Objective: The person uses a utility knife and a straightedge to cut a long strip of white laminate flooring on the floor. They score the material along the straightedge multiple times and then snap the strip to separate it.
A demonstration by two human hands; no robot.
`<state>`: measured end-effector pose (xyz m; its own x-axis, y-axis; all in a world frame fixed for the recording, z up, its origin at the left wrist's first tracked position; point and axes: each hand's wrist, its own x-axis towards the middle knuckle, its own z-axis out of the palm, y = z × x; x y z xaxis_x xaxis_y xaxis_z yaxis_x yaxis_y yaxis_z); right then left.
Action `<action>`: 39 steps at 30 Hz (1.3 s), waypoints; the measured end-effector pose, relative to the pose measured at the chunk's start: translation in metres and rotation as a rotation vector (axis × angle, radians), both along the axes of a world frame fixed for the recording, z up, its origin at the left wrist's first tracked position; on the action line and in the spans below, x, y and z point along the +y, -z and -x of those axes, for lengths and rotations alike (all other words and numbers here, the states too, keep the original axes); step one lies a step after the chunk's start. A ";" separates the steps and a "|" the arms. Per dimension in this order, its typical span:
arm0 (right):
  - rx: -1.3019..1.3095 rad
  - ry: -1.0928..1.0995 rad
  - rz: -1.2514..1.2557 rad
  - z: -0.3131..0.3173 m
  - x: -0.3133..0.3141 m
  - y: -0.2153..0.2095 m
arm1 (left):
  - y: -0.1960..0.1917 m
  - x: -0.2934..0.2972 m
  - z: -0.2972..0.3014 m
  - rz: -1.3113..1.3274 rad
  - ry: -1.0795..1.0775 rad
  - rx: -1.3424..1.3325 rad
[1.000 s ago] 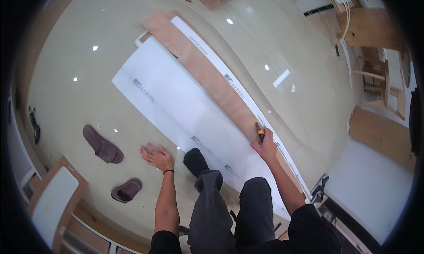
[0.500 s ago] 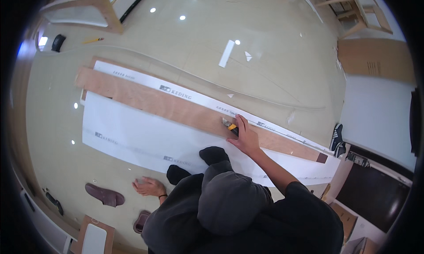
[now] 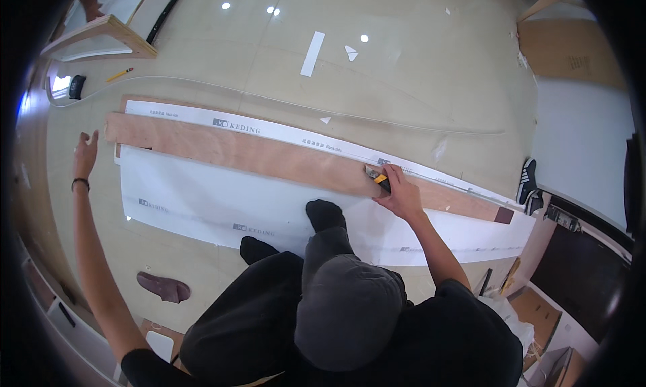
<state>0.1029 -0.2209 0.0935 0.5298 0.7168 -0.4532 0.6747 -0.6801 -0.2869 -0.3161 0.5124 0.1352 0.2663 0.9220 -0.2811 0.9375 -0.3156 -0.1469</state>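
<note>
The main change is at the left grip (image 3: 84, 160). Half a second ago it was low near the floor (image 3: 417, 84), between the slipper (image 3: 163, 287) and the feet (image 3: 325, 215); now it is stretched out, just beyond the left end of the wooden strip (image 3: 256, 151). Its fingers are loosely apart and I see nothing inside; whether it touches the floor, I cannot tell. The right grip (image 3: 402, 195) is still wrapped around the cutter knife (image 3: 381, 179), over the strip, and it seems slightly further toward the strip's right end. The strip extends to both sides of this grip and seems to lie on the white sheet (image 3: 188, 192), which spreads on the near side. I judge that the left grip is changing its place while the knife waits; no cutting is visible.
</note>
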 end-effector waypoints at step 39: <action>-0.034 0.043 0.055 -0.013 0.011 0.006 | 0.161 -0.100 -0.093 -0.491 -0.562 -0.486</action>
